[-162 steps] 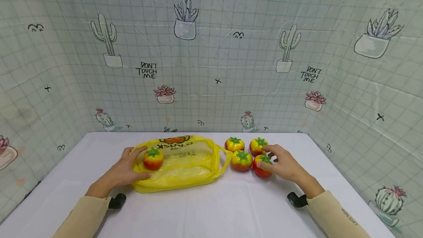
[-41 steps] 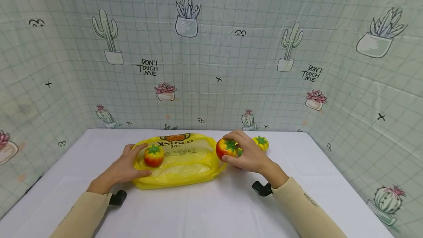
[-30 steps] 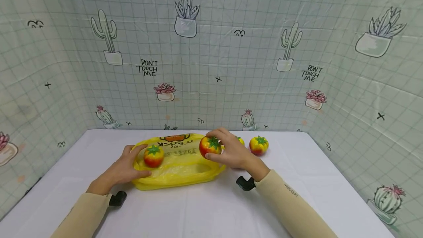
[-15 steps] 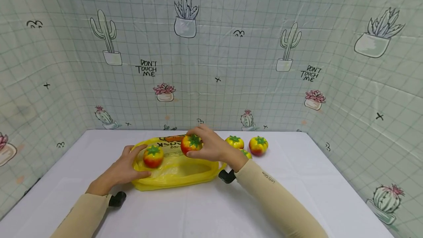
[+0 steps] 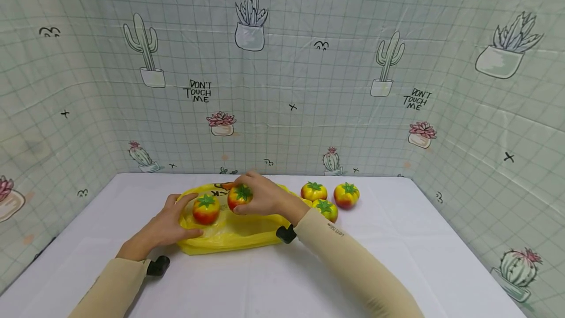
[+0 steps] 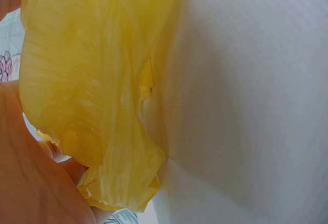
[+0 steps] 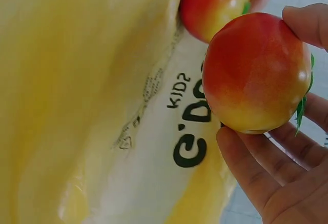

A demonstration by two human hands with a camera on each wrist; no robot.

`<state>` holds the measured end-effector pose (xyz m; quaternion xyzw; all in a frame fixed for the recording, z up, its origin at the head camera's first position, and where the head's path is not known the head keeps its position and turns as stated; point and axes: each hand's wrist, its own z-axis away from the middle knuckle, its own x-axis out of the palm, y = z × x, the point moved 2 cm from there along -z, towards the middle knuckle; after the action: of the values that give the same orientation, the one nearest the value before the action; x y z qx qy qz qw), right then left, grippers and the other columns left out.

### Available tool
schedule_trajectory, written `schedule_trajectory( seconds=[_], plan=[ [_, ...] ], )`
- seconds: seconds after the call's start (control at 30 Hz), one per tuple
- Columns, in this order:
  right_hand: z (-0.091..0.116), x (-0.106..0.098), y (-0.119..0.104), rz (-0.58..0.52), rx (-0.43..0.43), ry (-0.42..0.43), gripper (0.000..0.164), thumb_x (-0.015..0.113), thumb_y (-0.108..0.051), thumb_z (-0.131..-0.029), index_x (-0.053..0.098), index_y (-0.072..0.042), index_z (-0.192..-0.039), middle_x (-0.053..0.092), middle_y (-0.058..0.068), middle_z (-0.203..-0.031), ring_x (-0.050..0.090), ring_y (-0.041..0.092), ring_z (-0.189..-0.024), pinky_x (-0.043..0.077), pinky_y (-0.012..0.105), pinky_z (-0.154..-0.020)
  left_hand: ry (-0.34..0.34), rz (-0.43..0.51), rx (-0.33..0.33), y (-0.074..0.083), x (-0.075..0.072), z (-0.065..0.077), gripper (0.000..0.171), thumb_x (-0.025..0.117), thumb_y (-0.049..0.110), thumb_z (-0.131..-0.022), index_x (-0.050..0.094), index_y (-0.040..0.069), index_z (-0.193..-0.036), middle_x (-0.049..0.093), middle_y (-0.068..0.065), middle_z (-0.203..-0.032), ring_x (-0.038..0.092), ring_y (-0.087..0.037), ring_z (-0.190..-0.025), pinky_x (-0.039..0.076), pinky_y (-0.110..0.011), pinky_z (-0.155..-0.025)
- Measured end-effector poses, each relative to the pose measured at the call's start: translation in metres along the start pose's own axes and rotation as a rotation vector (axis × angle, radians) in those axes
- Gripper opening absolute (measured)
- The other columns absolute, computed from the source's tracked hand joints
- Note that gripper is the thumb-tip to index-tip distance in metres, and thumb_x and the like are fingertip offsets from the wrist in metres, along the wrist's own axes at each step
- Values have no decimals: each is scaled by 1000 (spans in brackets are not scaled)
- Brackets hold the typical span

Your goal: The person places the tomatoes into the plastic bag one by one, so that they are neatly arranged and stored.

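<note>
My right hand (image 5: 264,195) holds a red-yellow tomato (image 5: 237,200) with a green leafy top over the mouth of a yellow plastic bag (image 5: 247,242). In the right wrist view, thumb and fingers grip this tomato (image 7: 256,75) from the side, and the bag's printed wall shows behind it. Another tomato (image 5: 206,211) lies at the bag's left end. There my left hand (image 5: 167,222) grips the bag, thumb and index finger spread on either side of that tomato. In the left wrist view, crumpled yellow plastic (image 6: 92,80) hides part of the left hand.
Three more tomatoes sit close together right of the bag: one at the back (image 5: 314,191), one in front (image 5: 326,210) and one farther right (image 5: 346,196). All stand on a white-covered table (image 5: 397,239). A patterned cloth wall (image 5: 282,136) rises behind it.
The right hand has picked up the front-right tomato from the group and carried it left over the bag, close to the other tomato. The left hand has stayed at the bag's left end.
</note>
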<state>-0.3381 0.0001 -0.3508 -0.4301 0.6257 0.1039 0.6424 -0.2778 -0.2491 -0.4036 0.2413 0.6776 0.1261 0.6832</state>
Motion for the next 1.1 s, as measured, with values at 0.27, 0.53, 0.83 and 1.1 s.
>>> schedule_trajectory(
  seconds=[0.27,0.53,0.83,1.1],
  plan=[
    [-8,12,2,22,28,-28,59,72,-42,-81,53,-26,-134,46,-2,-129,50,13,-106,45,33,-96,-3,1,-2,0,0,0,96,77,50,-71,31,13,-146,20,-28,-140,42,-52,-118,38,-69,-90],
    [-13,20,4,73,53,-37,60,72,-43,-82,52,-25,-136,48,-1,-130,50,15,-109,44,32,-96,5,-11,9,0,0,-1,96,78,50,-71,32,12,-146,21,-28,-140,43,-52,-118,39,-68,-90],
    [-15,27,6,113,58,-26,45,70,-34,-86,57,-21,-128,51,-2,-132,47,17,-118,40,33,-103,7,-15,4,1,1,0,95,78,49,-71,32,13,-146,21,-27,-140,43,-51,-117,39,-68,-91],
    [-15,31,7,114,81,-38,45,71,-34,-85,59,-22,-127,49,-2,-136,45,16,-122,38,32,-105,5,-13,4,2,1,1,94,77,50,-71,32,14,-146,21,-26,-139,44,-51,-116,39,-67,-90]
  ],
)
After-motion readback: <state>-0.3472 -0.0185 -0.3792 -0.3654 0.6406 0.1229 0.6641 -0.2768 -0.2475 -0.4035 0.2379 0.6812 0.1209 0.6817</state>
